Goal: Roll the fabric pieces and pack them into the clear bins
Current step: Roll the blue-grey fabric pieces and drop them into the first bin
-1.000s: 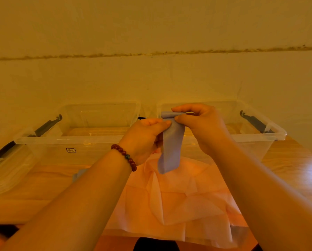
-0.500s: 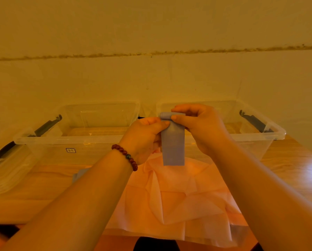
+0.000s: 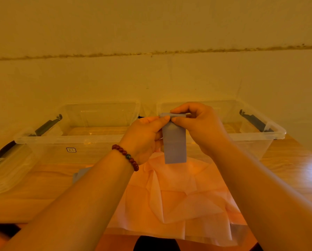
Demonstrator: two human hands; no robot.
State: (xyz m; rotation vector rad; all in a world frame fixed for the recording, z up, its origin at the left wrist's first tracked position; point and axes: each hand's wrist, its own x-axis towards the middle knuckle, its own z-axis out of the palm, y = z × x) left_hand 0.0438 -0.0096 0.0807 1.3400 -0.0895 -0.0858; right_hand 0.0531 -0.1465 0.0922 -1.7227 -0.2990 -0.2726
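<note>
Two hands work at the centre of the frame, holding one grey strip [image 3: 175, 145] of fabric in the air in front of two clear bins. The left hand [image 3: 144, 136] pinches the left end of the strip's rolled top between thumb and curled fingers. The right hand [image 3: 200, 127] pinches the same roll from the right, thumb below and forefinger over it.

The roll is a small tight cylinder lying level, left to right across the frame. The unrolled rest hangs straight down from it as a flat, smooth rectangle, long axis up and down, with its lower edge free above the pink fabric [image 3: 178, 196].

That fabric is thin, creased and slightly see-through, heaped on the wooden surface [image 3: 296, 169] in the lower middle. How many sheets make it up cannot be told. One corner of a second grey piece [image 3: 79, 175] shows beside the left forearm.

The left bin [image 3: 42, 140] and the right bin [image 3: 276, 134] stand side by side against the pale wall, rectangular, of glossy transparent plastic with rounded rims. Each shows one dark latch on its outer end.

A clear lid [image 3: 6, 174] lies at the left edge. One bracelet [image 3: 126, 156] of round dark-red beads circles the left wrist.
</note>
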